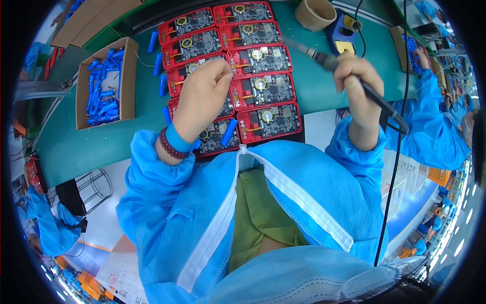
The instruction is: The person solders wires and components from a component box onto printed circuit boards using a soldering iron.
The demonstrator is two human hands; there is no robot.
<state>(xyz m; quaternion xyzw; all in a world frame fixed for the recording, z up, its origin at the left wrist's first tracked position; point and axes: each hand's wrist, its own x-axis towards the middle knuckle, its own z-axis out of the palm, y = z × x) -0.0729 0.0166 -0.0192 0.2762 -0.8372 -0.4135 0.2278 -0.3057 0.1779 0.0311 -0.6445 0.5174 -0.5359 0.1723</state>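
Two columns of red plastic cases [295, 118], each holding a dark circuit board with a round yellow-ringed part, lie on the green bench in front of me. My left hand [202, 99] hovers over the left column. Its fingers are pinched together, and what they hold, if anything, is hidden. A soldering iron [328, 62] is gripped in my right hand [360, 83], right of the cases, its tip pointing up and left toward the right column. One blue cylindrical cell [229, 133] lies on a near case; several more [158, 63] lie along the left column's outer side.
A cardboard box [130, 83] of blue cells stands at left. At the far right of the bench are a beige pot [315, 14] and a blue soldering stand [336, 33] with yellow sponge. A black cable [400, 131] hangs at right, near a co-worker's blue sleeve [430, 121].
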